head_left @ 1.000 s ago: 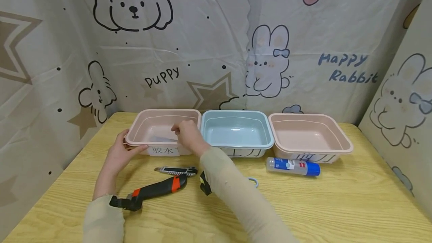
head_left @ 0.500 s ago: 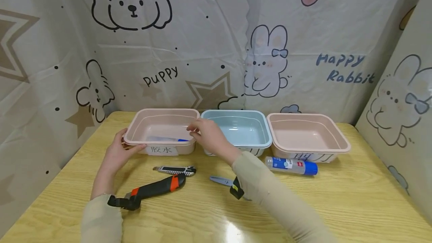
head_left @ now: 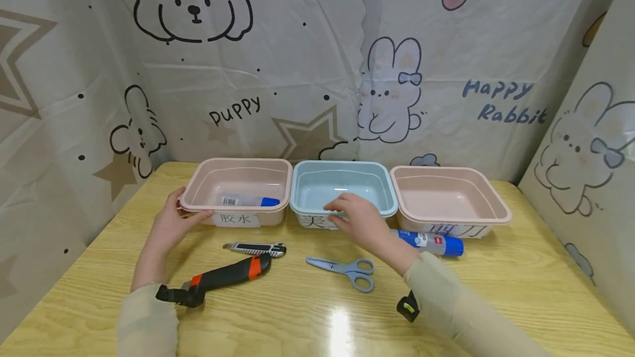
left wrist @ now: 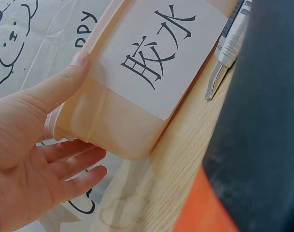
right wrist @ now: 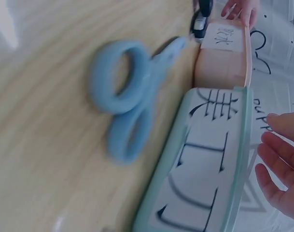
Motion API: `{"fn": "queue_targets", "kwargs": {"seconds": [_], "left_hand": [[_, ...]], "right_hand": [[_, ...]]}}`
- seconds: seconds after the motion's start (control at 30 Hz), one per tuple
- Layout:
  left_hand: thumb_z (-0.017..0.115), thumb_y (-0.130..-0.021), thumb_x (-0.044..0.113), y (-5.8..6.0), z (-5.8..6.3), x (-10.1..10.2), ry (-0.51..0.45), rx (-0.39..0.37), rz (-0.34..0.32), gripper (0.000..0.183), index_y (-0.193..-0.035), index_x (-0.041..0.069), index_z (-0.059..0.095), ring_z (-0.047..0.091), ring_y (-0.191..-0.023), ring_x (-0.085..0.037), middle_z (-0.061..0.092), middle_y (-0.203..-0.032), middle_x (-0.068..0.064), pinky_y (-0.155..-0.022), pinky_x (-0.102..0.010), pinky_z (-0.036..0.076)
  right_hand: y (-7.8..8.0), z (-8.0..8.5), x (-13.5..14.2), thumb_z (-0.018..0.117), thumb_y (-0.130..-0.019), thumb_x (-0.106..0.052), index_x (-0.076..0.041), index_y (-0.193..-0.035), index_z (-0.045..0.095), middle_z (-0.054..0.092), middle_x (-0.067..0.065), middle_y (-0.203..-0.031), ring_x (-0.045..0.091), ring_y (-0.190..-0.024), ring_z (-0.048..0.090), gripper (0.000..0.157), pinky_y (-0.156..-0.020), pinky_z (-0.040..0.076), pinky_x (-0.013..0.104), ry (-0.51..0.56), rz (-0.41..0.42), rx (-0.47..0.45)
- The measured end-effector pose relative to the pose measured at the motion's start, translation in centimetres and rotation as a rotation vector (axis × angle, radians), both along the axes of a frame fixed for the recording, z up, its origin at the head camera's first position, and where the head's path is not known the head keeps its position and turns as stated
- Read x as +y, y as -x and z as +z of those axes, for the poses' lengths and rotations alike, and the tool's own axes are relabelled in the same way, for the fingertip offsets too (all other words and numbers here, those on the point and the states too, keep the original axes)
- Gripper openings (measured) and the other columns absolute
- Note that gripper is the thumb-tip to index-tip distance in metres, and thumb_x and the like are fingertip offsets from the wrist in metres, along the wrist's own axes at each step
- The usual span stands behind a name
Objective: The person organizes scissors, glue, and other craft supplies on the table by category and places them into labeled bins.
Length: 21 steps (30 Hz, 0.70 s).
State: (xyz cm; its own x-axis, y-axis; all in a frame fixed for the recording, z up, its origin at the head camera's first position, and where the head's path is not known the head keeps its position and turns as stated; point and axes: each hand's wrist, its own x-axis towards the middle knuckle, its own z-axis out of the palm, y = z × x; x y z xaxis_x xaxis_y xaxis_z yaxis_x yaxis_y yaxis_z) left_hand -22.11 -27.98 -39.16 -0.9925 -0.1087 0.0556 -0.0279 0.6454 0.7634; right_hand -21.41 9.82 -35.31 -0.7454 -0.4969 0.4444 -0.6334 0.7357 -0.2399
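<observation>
My left hand point(head_left: 171, 225) grips the front left corner of a pink plastic bin point(head_left: 238, 163); in the left wrist view its thumb lies on the rim and the fingers reach beneath it. Inside lies a clear glue bottle point(head_left: 245, 201) with a blue cap. Holding nothing, my right hand point(head_left: 359, 218) hovers over the front edge of the blue bin point(head_left: 342, 165), fingers loosely bent. Below it on the table lie light-blue scissors point(head_left: 347, 270). A second glue bottle point(head_left: 436, 243) lies partly behind my right forearm, before the right pink bin point(head_left: 451, 172).
A silver and black snap-off cutter point(head_left: 255, 249) and a larger black and orange utility knife point(head_left: 233, 274) lie before the left bin. The three labelled bins stand in a row on the wooden table point(head_left: 278, 324), with a printed cloth point(head_left: 297, 70) behind.
My right hand has withdrawn from the left pink bin and moved right to the blue one, leaving the glue bottle inside. The scissors came into full view. My left hand stayed at its corner.
</observation>
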Motion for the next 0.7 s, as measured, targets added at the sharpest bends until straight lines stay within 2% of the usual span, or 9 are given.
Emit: {"fn": "queue_targets", "kwargs": {"seconds": [0.13, 0.33, 0.6, 0.7], "left_hand": [[0.064, -0.075, 0.055, 0.0, -0.1, -0.1, 0.000, -0.003, 0.001, 0.106, -0.145, 0.003, 0.004, 0.038, -0.119, -0.043, 0.033, -0.136, -0.029, -0.091, -0.057, 0.038], [0.064, -0.075, 0.055, 0.0, -0.2, -0.2, -0.012, -0.004, 0.000, 0.106, -0.146, 0.004, 0.003, 0.037, -0.120, -0.043, 0.032, -0.137, -0.029, -0.092, -0.058, 0.038], [0.064, -0.075, 0.055, 0.0, -0.2, -0.2, -0.018, -0.012, 0.003, 0.106, -0.146, 0.005, 0.003, 0.036, -0.121, -0.043, 0.031, -0.138, -0.028, -0.093, -0.058, 0.037], [0.064, -0.076, 0.055, 0.0, -0.2, -0.1, -0.016, -0.009, 0.000, 0.106, -0.146, 0.005, 0.003, 0.036, -0.120, -0.043, 0.031, -0.138, -0.029, -0.093, -0.058, 0.037]], "right_hand": [[-0.9, -0.6, 2.1, 0.071, -0.078, -0.014, -0.013, -0.096, 0.069, 0.066, -0.002, -0.089, 0.014, -0.083, 0.061, 0.018, -0.072, 0.051, 0.029, -0.002, -0.025, 0.001], [-2.3, -1.9, 5.4, 0.076, -0.072, -0.013, -0.012, -0.098, 0.069, 0.067, -0.001, -0.088, 0.016, -0.081, 0.062, 0.027, -0.070, 0.051, 0.031, -0.025, -0.079, 0.061], [-3.6, -3.2, 9.4, 0.077, -0.071, -0.017, -0.011, -0.100, 0.069, 0.064, 0.002, -0.087, 0.019, -0.080, 0.061, 0.031, -0.069, 0.051, 0.036, -0.072, -0.192, 0.007], [-3.8, -3.6, 10.7, 0.078, -0.069, -0.018, -0.010, -0.099, 0.069, 0.065, 0.006, -0.094, 0.025, -0.088, 0.061, 0.032, -0.075, 0.050, 0.040, -0.074, -0.226, 0.008]]}}
